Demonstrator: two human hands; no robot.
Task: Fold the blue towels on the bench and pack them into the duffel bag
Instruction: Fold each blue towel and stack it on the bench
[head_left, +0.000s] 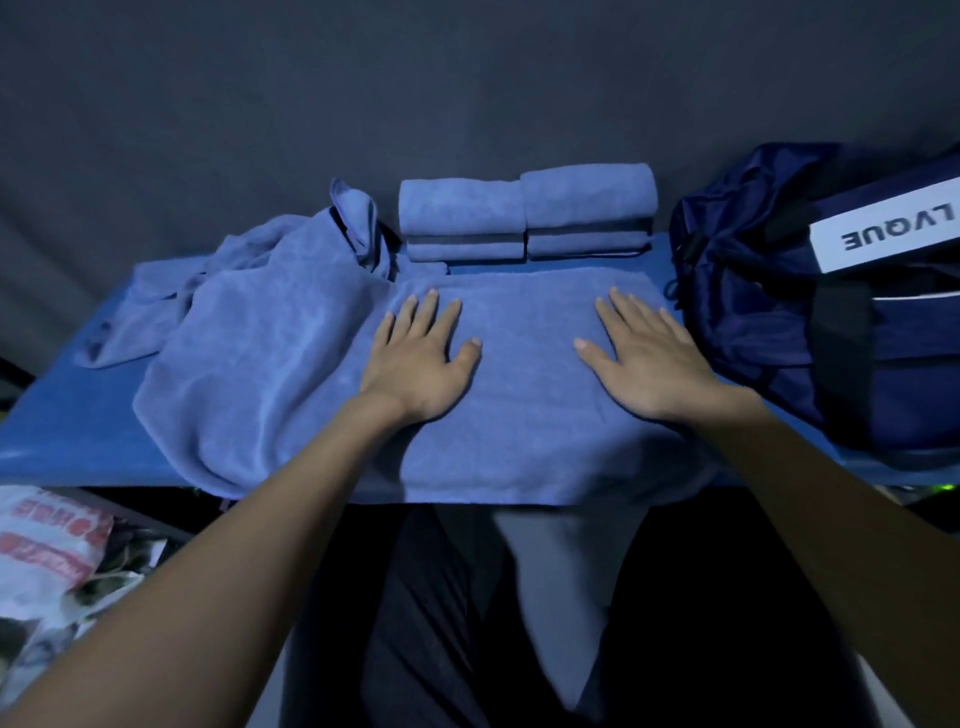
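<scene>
Blue terry fills the middle of the frame: the towel (524, 364) I am working lies spread on the bench (67, 415), its near edge hanging over the bench's front edge. My left hand (421, 358) and right hand (644, 358) both rest flat on it, fingers straight and spread, gripping nothing. Left of centre sits a loose heap (249, 332) not yet folded, overlapping the towel's left side. Behind, at upper centre, is the folded stack (524, 218). The bag (831, 312) stands at the right edge of the frame, just beside the towel.

My worry is the overhang: if I lift both palms at once, I judge the hanging part could drag the cloth off toward my lap. Folding leftward may also catch the heap and pull it along, spoiling the crease. Whether the bag's mouth is open I cannot tell, so packing could snag there.
</scene>
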